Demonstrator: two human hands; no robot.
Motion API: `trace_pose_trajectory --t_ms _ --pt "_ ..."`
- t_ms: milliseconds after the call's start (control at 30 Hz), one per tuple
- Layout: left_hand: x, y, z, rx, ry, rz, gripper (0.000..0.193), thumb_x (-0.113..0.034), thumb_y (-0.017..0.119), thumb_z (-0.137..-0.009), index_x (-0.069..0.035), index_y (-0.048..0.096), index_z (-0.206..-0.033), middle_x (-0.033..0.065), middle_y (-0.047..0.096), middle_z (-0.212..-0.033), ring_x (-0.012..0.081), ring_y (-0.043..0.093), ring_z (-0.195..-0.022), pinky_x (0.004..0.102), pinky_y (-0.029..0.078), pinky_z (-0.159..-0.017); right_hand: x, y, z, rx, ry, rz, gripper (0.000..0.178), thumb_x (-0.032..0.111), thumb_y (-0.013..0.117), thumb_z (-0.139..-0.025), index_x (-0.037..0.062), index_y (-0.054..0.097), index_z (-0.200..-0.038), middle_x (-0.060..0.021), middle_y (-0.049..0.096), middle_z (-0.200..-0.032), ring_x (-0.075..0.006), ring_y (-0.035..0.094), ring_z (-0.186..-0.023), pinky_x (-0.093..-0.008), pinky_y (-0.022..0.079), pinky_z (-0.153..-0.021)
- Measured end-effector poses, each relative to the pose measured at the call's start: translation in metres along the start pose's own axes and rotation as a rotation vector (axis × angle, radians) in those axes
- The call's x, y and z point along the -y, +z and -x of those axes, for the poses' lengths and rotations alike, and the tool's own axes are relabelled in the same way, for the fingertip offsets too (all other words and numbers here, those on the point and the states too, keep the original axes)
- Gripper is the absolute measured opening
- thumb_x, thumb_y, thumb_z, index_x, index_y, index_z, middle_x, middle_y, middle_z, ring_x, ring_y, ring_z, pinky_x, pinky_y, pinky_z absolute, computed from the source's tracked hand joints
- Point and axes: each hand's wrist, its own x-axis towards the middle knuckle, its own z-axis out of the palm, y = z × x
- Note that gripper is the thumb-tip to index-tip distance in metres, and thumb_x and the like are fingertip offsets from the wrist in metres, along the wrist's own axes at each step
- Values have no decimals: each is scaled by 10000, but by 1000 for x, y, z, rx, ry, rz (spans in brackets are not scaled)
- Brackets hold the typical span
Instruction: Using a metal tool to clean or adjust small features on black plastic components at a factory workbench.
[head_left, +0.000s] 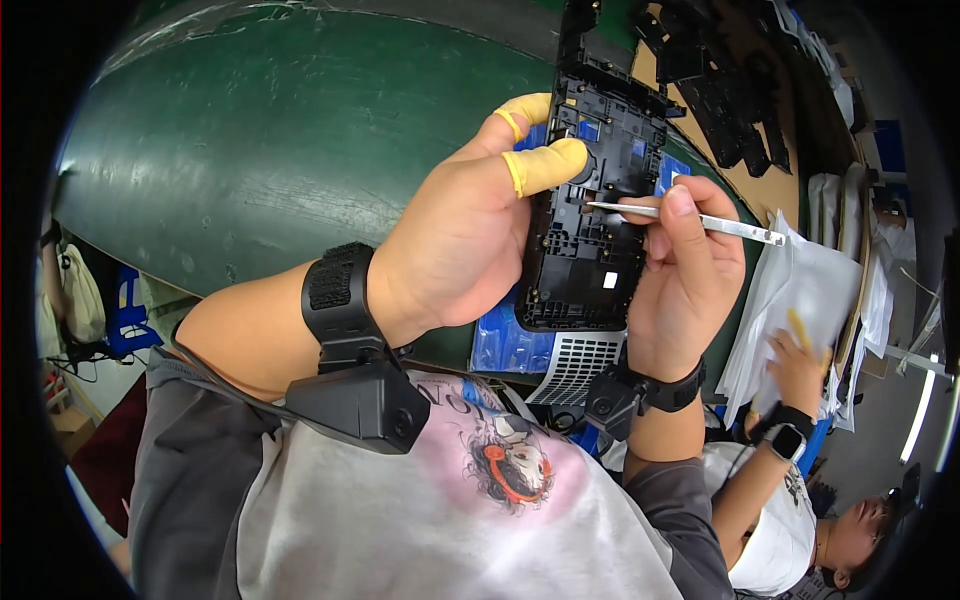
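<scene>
My left hand (455, 215) wears yellow finger cots on its thumb and a finger. It is closed on the edge of a black plastic housing (580, 270), a long panel with ribs, clips and slots, held up tilted before me. Between the fingers of my right hand (690, 270) are silver tweezers (735, 228), their tips pointing left at the middle of the housing. Whether the tips grip anything is too small to tell. Beneath the housing lie blue film-like pieces (510, 340) and a white sheet with rows of small black stickers (582, 365).
The green work table (300, 140) stretches to the left. More black plastic parts (725, 105) lie on cardboard at the upper right. White plastic bags (805, 290) hang at the right, where a co-worker's hand (797, 370) reaches in.
</scene>
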Motion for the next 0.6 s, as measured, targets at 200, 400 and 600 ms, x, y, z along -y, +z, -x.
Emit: trace_pose_trajectory --t_ms 200,400,600 --pt "1 0 1 -1 -3 0 376 -190 457 -849 -77 337 -1187 60 479 -1091 165 474 -1009 326 394 -856 -2 -1 0 4 -21 5 175 51 603 -751 -10 537 -901 -42 569 -739 -109 575 -635 -156 328 -500" --pt "3 2 1 -17 10 -6 368 -189 453 -850 -77 346 -1184 58 480 -1093 161 474 -1009 322 395 -855 -1 -2 1 -4 -9 17 173 50 602 -752 -10 537 -900 -46 573 -744 -114 579 -645 -156 339 -506" --pt "2 -1 2 -8 22 -12 358 -180 443 -851 -75 346 -1179 62 480 -1097 162 477 -1005 322 396 -854 -4 3 2 -16 -19 28 175 51 599 -754 -13 534 -903 -63 576 -745 -130 584 -653 -169 359 -508"
